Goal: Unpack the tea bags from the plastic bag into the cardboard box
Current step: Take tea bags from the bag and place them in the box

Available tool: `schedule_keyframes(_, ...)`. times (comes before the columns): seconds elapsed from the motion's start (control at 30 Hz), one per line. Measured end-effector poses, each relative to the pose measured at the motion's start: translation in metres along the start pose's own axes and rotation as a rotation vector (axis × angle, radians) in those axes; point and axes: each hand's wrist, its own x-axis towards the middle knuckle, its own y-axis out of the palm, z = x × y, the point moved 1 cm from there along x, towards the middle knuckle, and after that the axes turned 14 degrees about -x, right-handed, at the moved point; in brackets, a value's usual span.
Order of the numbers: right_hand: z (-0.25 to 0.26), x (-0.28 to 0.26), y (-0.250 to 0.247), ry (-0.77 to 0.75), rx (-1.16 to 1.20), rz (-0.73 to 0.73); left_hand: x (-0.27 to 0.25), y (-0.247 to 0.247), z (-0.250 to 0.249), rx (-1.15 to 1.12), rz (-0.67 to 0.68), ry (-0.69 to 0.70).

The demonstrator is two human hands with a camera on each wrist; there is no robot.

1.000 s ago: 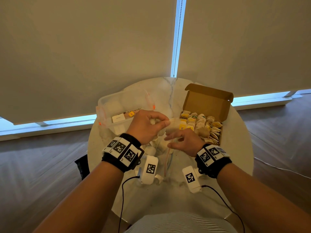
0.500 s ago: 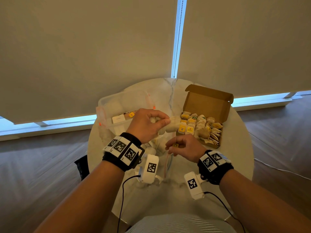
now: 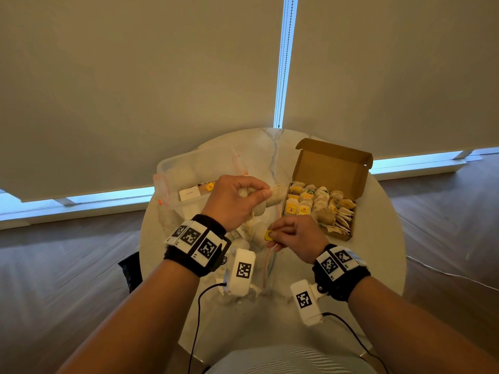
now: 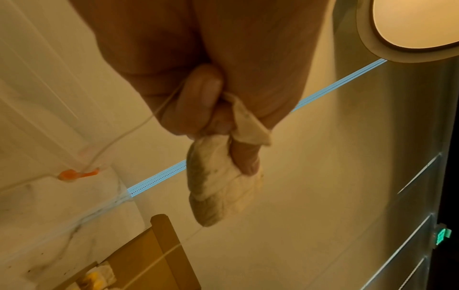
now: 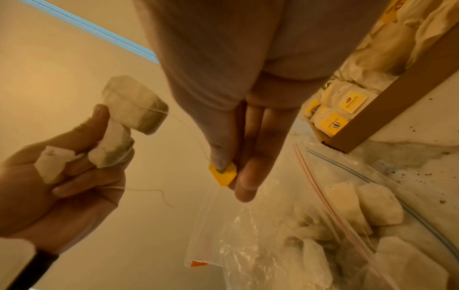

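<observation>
Here my left hand [image 3: 235, 201] is raised over the marble worktop [image 3: 383, 255], fingers and thumb curled round a small bunch of tea bags [image 5: 129, 109]; the wrist views show at least two, perhaps three, paper sachets pressed together. I hold them clear of the surface, I judge, so that their threads hang free and can be sorted. My right hand [image 3: 294, 236] sits lower and nearer my body, thumb and forefinger pinching a yellow paper tag [image 5: 222, 173], the other fingers straight beside it. A fine thread [image 5: 188, 127] runs from the tag up to the outermost sachet, so the two hands appear to draw one bag's string out of the tangle.

The outermost sachet is a flat oblong. Its long axis lies roughly level and points away from my left fingertips toward the cardboard box [image 3: 332, 168], its free end just short of the box's near left corner. A second sachet projects below it at a slant.

The box lies on the worktop to my right, lid folded back and upright, already largely filled with rows of tagged bags. The zip-seal plastic bag [image 5: 347, 225] lies open and slack below my hands, mouth toward the box, several bags left inside. A clear lidded tub [image 3: 189, 174] stands to the left.
</observation>
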Motion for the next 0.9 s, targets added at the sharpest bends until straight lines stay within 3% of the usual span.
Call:
schedule_keyframes(0.23, 0.006, 0.009, -0.014, -0.091, -0.269, -0.205, -0.005, 0.001, -0.006, -0.064, 0.016, -0.013)
schedule_keyframes(0.5, 0.045, 0.017, -0.042, -0.034, -0.094, -0.271, -0.011, 0.003, -0.006, -0.061, 0.178, -0.067)
schedule_keyframes(0.7, 0.075, 0.014, -0.049, -0.028, 0.159, -0.189, -0.015, 0.005, 0.003, -0.023, 0.197, -0.132)
schedule_keyframes(0.9, 0.094, 0.006, -0.057, -0.107, -0.104, -0.157, -0.014, 0.002, 0.013, 0.002, 0.163, -0.19)
